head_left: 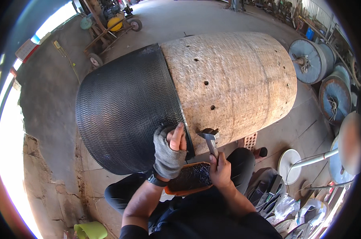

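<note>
A large barrel-shaped drum lies on its side before me. Its right part is bare wood (232, 75) with several dark holes; its left part is covered in rows of fine black toothed strip (122, 103). My left hand (171, 149), in a grey fingerless glove, rests at the covering's edge with curled fingers and one fingertip raised; anything pinched there is too small to make out. My right hand (220, 170) is closed round the handle of a hammer (210, 141), its head over the bare wood beside the edge. Below my hands sits an orange-rimmed tray (173, 192) holding small dark pieces.
Metal-ended reels (308, 63) stand at the right, near a white disc (288, 166) on a pole. A wheeled machine with a yellow tank (115, 24) is at the far left. Plastic bags (286, 207) lie lower right, a green bucket (90, 230) lower left.
</note>
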`<state>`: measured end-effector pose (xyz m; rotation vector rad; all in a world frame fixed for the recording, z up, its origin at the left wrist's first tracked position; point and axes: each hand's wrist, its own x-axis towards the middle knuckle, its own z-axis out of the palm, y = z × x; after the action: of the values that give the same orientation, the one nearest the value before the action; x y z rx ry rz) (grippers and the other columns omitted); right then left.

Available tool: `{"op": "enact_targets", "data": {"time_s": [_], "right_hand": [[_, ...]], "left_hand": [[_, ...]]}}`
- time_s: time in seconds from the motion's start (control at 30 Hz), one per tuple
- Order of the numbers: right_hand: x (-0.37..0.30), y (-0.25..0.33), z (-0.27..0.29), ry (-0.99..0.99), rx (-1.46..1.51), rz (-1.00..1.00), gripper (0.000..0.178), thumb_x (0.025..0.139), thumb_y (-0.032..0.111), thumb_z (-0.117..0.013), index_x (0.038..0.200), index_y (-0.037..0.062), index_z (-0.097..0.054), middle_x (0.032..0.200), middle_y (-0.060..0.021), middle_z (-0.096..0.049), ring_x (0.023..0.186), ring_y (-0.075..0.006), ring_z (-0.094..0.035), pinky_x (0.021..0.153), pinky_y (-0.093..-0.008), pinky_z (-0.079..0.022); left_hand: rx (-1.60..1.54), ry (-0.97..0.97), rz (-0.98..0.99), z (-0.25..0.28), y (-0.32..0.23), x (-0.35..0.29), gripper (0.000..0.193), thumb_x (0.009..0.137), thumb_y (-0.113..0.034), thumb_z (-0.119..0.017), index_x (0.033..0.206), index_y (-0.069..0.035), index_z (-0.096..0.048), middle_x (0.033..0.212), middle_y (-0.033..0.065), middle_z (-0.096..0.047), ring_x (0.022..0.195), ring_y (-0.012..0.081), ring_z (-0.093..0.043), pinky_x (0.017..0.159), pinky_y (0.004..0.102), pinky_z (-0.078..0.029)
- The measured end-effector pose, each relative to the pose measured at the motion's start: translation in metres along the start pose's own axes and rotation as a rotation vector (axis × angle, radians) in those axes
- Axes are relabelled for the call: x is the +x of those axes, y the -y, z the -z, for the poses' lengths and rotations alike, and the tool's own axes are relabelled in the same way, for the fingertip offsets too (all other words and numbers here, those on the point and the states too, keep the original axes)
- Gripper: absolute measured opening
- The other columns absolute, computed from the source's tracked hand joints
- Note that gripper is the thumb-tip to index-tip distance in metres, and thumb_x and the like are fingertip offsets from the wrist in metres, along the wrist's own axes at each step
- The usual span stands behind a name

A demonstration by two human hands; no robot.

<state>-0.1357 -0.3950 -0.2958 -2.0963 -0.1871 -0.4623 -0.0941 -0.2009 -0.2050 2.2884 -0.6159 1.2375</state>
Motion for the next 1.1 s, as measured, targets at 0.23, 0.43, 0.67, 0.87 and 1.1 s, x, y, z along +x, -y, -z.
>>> {"op": "enact_targets", "data": {"time_s": [0.23, 0.43, 0.67, 0.87, 1.1], "right_hand": [[-0.003, -0.005, 0.011, -0.018, -0.005, 0.038, 0.021, 0.1, 0.02, -0.062, 0.097, 0.0009, -0.053, 0.069, -0.024, -0.061, 0.064, -0.0478, -0.063, 0.054, -0.0518, -0.049], [-0.004, 0.001, 0.008, -0.01, 0.043, 0.083, 0.019, 0.099, 0.018, -0.061, 0.103, 0.001, -0.053, 0.074, -0.0246, -0.063, 0.065, -0.0469, -0.063, 0.056, -0.052, -0.049], [0.005, 0.021, 0.013, 0.04, -0.055, 0.157, 0.023, 0.1, 0.014, -0.058, 0.111, -0.0043, -0.052, 0.077, -0.0256, -0.063, 0.066, -0.0466, -0.064, 0.058, -0.0507, -0.05], [-0.002, 0.023, 0.018, -0.081, 0.06, 0.252, 0.024, 0.101, 0.013, -0.056, 0.115, -0.0055, -0.051, 0.079, -0.0256, -0.062, 0.067, -0.0471, -0.063, 0.057, -0.049, -0.049], [0.005, 0.028, 0.023, -0.072, 0.053, 0.203, 0.02, 0.1, 0.015, -0.058, 0.11, -0.0012, -0.054, 0.079, -0.0248, -0.064, 0.068, -0.0459, -0.065, 0.059, -0.0503, -0.051]], "left_hand": [[-0.124, 0.127, 0.121, -0.014, -0.007, -0.007, 0.08, 0.078, 0.011, -0.063, 0.151, -0.008, -0.039, 0.081, 0.0032, -0.059, 0.061, 0.0164, -0.057, 0.064, 0.0331, -0.048], [-0.014, 0.141, 0.251, -0.019, -0.023, 0.002, 0.088, 0.072, 0.007, -0.068, 0.153, -0.003, -0.035, 0.087, 0.0019, -0.06, 0.07, 0.0169, -0.057, 0.079, 0.0384, -0.046], [0.143, 0.086, 0.218, -0.032, -0.02, 0.001, 0.096, 0.071, 0.0, -0.073, 0.156, -0.002, -0.029, 0.092, 0.0057, -0.06, 0.084, 0.0241, -0.056, 0.081, 0.0425, -0.045], [0.178, 0.086, 0.189, -0.031, -0.02, 0.0, 0.094, 0.073, -0.001, -0.072, 0.155, 0.004, -0.026, 0.1, 0.0092, -0.062, 0.09, 0.0283, -0.058, 0.087, 0.0446, -0.044], [0.102, 0.043, 0.099, 0.008, -0.054, -0.046, 0.081, 0.069, 0.002, -0.076, 0.143, 0.003, -0.043, 0.121, 0.0163, -0.06, 0.104, 0.0336, -0.059, 0.094, 0.0476, -0.044]]}}
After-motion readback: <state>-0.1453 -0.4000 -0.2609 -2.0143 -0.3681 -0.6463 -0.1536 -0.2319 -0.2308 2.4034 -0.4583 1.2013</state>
